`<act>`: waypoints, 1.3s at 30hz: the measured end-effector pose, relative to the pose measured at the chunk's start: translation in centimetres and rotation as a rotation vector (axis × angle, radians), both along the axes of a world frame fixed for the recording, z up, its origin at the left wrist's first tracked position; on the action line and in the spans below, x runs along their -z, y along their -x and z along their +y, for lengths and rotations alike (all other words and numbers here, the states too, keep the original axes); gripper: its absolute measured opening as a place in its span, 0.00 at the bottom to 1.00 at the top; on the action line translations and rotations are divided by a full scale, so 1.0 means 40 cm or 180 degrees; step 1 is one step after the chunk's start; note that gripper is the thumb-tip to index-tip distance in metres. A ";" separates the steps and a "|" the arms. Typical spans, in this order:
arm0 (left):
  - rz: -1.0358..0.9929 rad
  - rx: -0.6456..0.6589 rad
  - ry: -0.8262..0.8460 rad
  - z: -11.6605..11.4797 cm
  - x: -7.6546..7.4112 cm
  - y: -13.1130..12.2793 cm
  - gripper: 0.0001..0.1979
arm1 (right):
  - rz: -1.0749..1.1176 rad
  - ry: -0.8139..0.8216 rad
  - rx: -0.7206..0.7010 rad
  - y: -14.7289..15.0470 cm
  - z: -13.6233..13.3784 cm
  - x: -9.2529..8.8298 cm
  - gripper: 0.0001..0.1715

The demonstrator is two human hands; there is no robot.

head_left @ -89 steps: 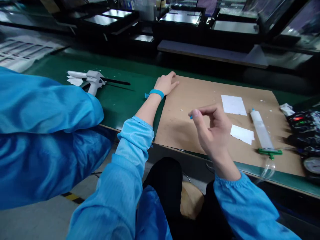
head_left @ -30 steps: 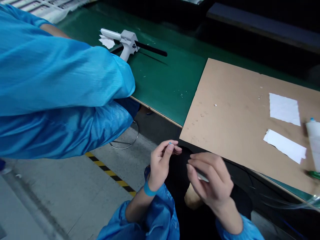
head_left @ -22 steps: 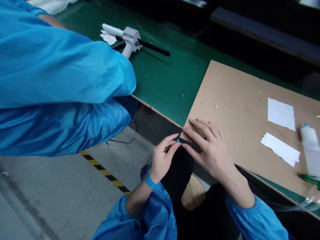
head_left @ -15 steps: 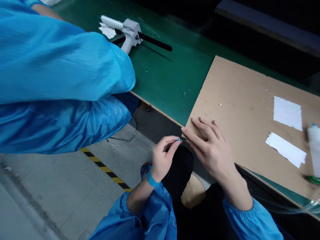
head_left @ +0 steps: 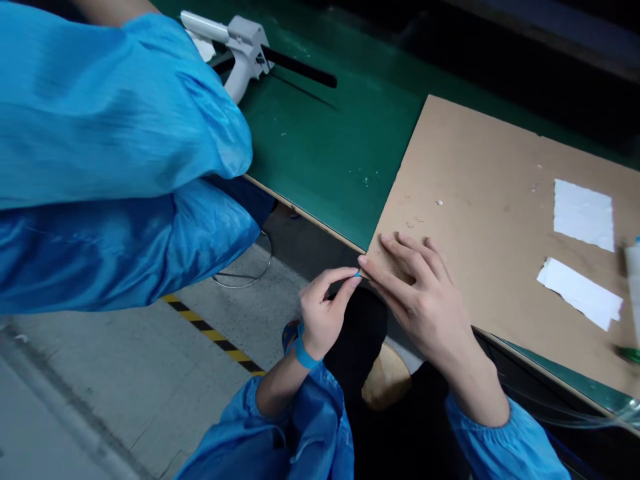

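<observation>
And there's the left hand (head_left: 321, 315), thumb and forefinger pinched on a small blue piece (head_left: 357, 274), right by the near-left corner of the cardboard sheet (head_left: 485, 200). Touching it? Too small to tell! The right hand (head_left: 431, 297) rests on that corner, fingers spread. So the piece is gripped, not yet released, while two white papers (head_left: 583, 215) lie untouched farther right.
</observation>
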State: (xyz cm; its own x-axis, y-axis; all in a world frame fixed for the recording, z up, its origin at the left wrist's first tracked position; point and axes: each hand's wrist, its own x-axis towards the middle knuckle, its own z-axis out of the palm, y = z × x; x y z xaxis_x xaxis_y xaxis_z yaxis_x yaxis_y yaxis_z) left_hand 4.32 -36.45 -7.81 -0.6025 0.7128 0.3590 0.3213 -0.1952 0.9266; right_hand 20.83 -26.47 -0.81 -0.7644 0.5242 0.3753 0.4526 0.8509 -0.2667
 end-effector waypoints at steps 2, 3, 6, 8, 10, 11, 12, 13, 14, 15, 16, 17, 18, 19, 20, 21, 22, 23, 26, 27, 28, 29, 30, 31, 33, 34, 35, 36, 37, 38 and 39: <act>0.0165 -0.0021 -0.0089 0.002 -0.003 0.001 0.05 | -0.0015 -0.0003 -0.0006 0.000 0.000 0.001 0.28; 0.0252 -0.0027 -0.0123 0.003 -0.005 0.002 0.04 | -0.0016 0.0002 -0.0004 0.000 0.000 0.001 0.28; 0.0514 -0.0032 -0.0210 0.006 -0.013 0.009 0.05 | -0.0005 0.0030 0.0014 0.001 -0.001 0.000 0.28; 0.0730 -0.0049 -0.0267 0.006 -0.018 0.015 0.07 | 0.0008 0.0041 0.0014 0.002 -0.002 -0.001 0.28; 0.0995 -0.0083 -0.0292 0.006 -0.023 0.022 0.07 | 0.0020 0.0054 0.0004 0.003 -0.001 -0.002 0.27; 0.1138 -0.0102 -0.0296 0.005 -0.026 0.026 0.08 | 0.0035 0.0059 0.0002 0.004 -0.001 -0.003 0.28; 0.1275 -0.0118 -0.0301 0.005 -0.028 0.029 0.08 | 0.0049 0.0065 -0.0001 0.004 0.000 -0.003 0.30; 0.1401 -0.0125 -0.0308 0.004 -0.030 0.032 0.09 | 0.0062 0.0071 -0.0006 0.005 0.000 -0.003 0.32; 0.1510 -0.0124 -0.0320 0.004 -0.031 0.035 0.11 | 0.0069 0.0077 -0.0012 0.005 0.000 -0.004 0.33; 0.1597 -0.0115 -0.0334 0.003 -0.033 0.037 0.12 | 0.0068 0.0083 -0.0018 0.005 0.000 -0.004 0.34; 0.1658 -0.0106 -0.0353 0.003 -0.034 0.039 0.14 | 0.0067 0.0083 -0.0024 0.006 0.000 -0.004 0.35; 0.1693 -0.0094 -0.0361 0.003 -0.035 0.041 0.15 | 0.0061 0.0083 -0.0026 0.006 0.000 -0.005 0.34; 0.1710 -0.0082 -0.0368 0.002 -0.035 0.042 0.15 | 0.0057 0.0083 -0.0026 0.006 0.000 -0.005 0.33; 0.1716 -0.0069 -0.0373 0.002 -0.036 0.043 0.16 | 0.0057 0.0080 -0.0027 0.006 -0.001 -0.005 0.32; 0.1713 -0.0056 -0.0373 0.002 -0.036 0.043 0.16 | 0.0067 0.0071 -0.0029 0.007 -0.001 -0.006 0.29; 0.1704 -0.0042 -0.0367 0.002 -0.036 0.043 0.15 | 0.0077 0.0059 -0.0031 0.007 -0.001 -0.006 0.27; 0.1688 -0.0028 -0.0351 0.002 -0.036 0.043 0.14 | 0.0084 0.0050 -0.0030 0.007 0.000 -0.006 0.25; 0.1663 -0.0019 -0.0324 0.002 -0.037 0.043 0.14 | 0.0085 0.0049 -0.0030 0.008 0.000 -0.006 0.24; 0.1541 0.0018 -0.0176 0.000 -0.039 0.043 0.11 | 0.0058 0.0079 -0.0038 0.008 0.002 -0.005 0.23; 0.1500 0.0034 -0.0128 -0.001 -0.040 0.043 0.10 | 0.0047 0.0090 -0.0042 0.007 0.002 -0.005 0.24; 0.1458 0.0052 -0.0082 -0.001 -0.041 0.043 0.09 | 0.0043 0.0094 -0.0041 0.007 0.003 -0.004 0.24; 0.1416 0.0071 -0.0046 -0.002 -0.042 0.044 0.08 | 0.0043 0.0091 -0.0036 0.006 0.003 -0.003 0.24; 0.1370 0.0085 -0.0016 -0.002 -0.042 0.044 0.07 | 0.0043 0.0088 -0.0029 0.006 0.003 -0.002 0.24; 0.1321 0.0099 0.0018 -0.003 -0.042 0.044 0.06 | 0.0040 0.0088 -0.0022 0.005 0.003 -0.001 0.25; 0.1217 0.0128 0.0093 -0.003 -0.042 0.043 0.08 | 0.0030 0.0092 -0.0014 0.005 0.003 0.001 0.25; 0.1159 0.0143 0.0120 -0.003 -0.042 0.043 0.09 | 0.0025 0.0091 -0.0012 0.005 0.002 0.001 0.25; 0.1099 0.0169 0.0144 -0.003 -0.041 0.042 0.10 | 0.0024 0.0086 -0.0011 0.005 0.002 0.001 0.25; 0.1025 0.0198 0.0175 -0.002 -0.041 0.042 0.11 | 0.0030 0.0079 -0.0010 0.005 0.002 0.001 0.24; 0.0940 0.0231 0.0205 -0.002 -0.040 0.042 0.12 | 0.0037 0.0073 -0.0014 0.005 0.002 0.001 0.23; 0.0845 0.0268 0.0237 -0.002 -0.040 0.041 0.13 | 0.0039 0.0071 -0.0021 0.005 0.002 0.001 0.23; 0.0743 0.0307 0.0270 -0.001 -0.039 0.041 0.14 | 0.0037 0.0076 -0.0027 0.004 0.003 0.001 0.24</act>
State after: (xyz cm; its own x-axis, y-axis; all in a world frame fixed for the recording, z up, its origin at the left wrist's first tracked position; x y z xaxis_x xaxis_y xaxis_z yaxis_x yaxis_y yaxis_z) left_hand 2.68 -36.51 -6.26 -0.4381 0.7964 0.4168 0.5118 -0.1602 0.8440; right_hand 20.66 -26.36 -0.84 -0.7647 0.5265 0.3715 0.4421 0.8481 -0.2920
